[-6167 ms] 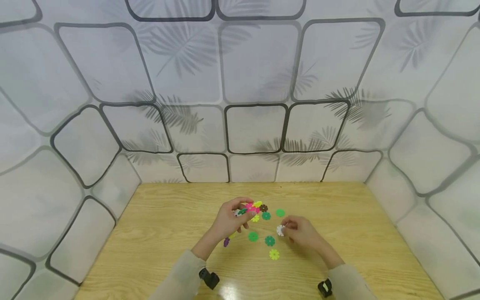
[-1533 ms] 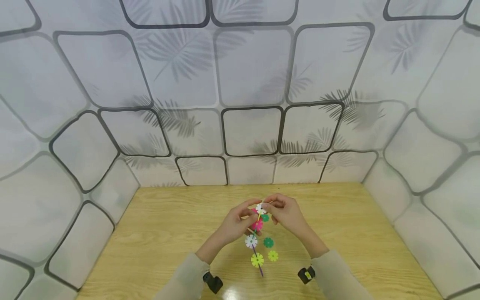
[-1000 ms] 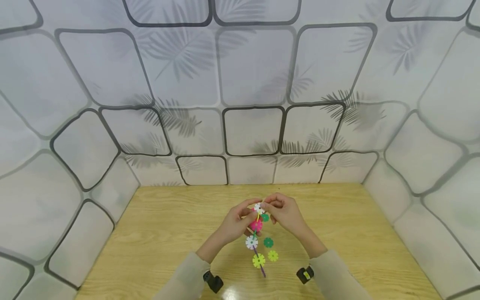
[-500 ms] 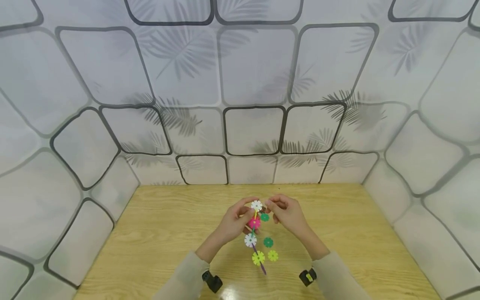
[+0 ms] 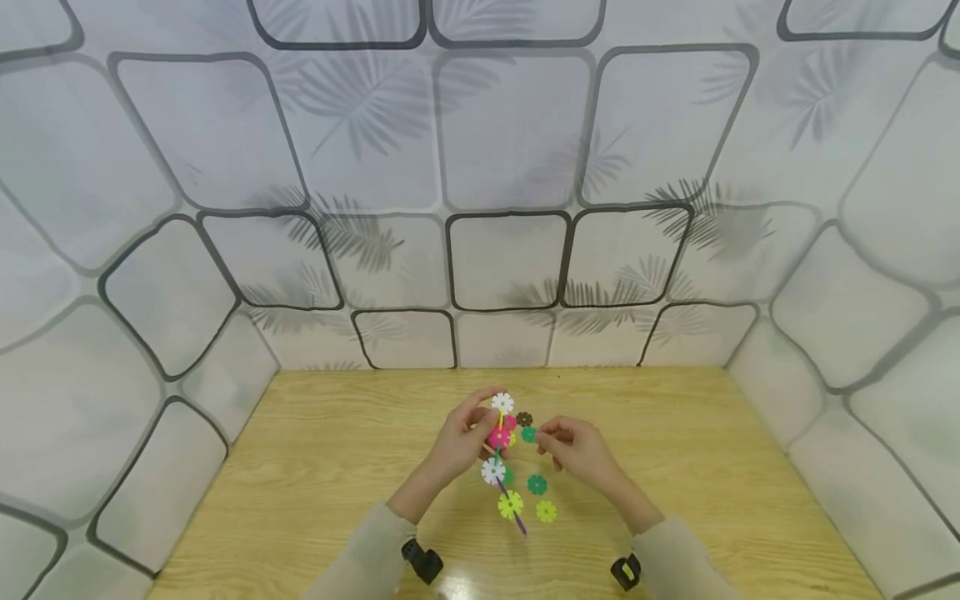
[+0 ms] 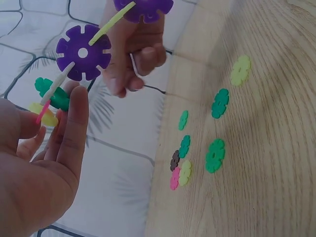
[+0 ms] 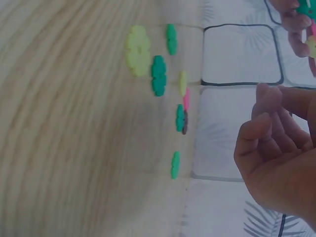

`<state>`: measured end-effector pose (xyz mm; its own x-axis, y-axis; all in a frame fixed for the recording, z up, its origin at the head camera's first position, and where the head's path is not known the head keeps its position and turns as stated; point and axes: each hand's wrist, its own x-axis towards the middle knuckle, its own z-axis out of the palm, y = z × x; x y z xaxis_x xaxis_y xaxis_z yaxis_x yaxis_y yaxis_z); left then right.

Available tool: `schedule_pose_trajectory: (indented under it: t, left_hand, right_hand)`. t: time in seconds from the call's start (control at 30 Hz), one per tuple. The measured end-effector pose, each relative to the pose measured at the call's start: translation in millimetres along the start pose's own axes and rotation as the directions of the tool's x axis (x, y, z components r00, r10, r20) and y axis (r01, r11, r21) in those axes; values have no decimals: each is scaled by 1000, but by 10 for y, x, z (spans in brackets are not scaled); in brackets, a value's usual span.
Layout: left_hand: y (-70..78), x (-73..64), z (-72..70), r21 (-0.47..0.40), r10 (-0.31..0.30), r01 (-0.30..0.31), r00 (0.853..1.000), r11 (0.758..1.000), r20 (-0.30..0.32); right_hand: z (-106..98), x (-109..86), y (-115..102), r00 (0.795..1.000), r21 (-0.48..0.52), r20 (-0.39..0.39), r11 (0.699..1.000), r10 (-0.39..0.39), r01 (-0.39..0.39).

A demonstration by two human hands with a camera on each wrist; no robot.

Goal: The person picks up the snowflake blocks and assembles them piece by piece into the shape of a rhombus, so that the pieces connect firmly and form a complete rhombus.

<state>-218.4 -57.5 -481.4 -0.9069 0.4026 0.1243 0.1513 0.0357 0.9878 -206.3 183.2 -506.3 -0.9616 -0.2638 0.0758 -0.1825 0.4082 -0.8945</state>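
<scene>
My left hand (image 5: 456,440) holds up a chain of notched plastic snowflake discs between thumb and fingers. From the top run a white disc (image 5: 502,403), a yellow one edge-on, a pink disc (image 5: 498,436), a green one edge-on, a second white disc (image 5: 492,472) and a yellow-green disc (image 5: 510,504), with purple discs edge-on near the bottom. Seen from the left wrist, a purple disc (image 6: 83,53) faces the camera and a green disc (image 6: 57,96) lies by the fingertips. My right hand (image 5: 581,454) hovers right of the chain, fingers loosely bent, nothing between them in the right wrist view.
Loose discs lie on the wooden table (image 5: 337,467): a dark green disc (image 5: 537,484), a yellow-green disc (image 5: 546,511), a brown disc (image 5: 524,419) and several others. A light green disc (image 7: 175,165) shows in the right wrist view. Patterned cloth walls (image 5: 510,258) enclose the table.
A white disc my right hand took at the table now tops the chain. The right hand has let go of it and drawn back toward me; the left hand has shifted the chain left.
</scene>
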Motion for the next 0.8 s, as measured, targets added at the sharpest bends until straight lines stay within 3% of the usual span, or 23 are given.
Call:
schedule_pose_trajectory:
  t: [0.3, 0.53, 0.8]
  left_hand:
    - [-54, 49, -60, 10, 3, -2, 997, 1000, -72]
    - [-41, 56, -67, 3, -38, 39, 994, 999, -102]
    - [-60, 43, -92, 2, -37, 38, 994, 999, -98]
  right_hand:
    - [78, -85, 237, 989, -224, 145, 975, 32, 1]
    - [116, -134, 332, 980, -247, 182, 969, 76, -29]
    - [142, -138, 410, 980, -279, 191, 960, 52, 4]
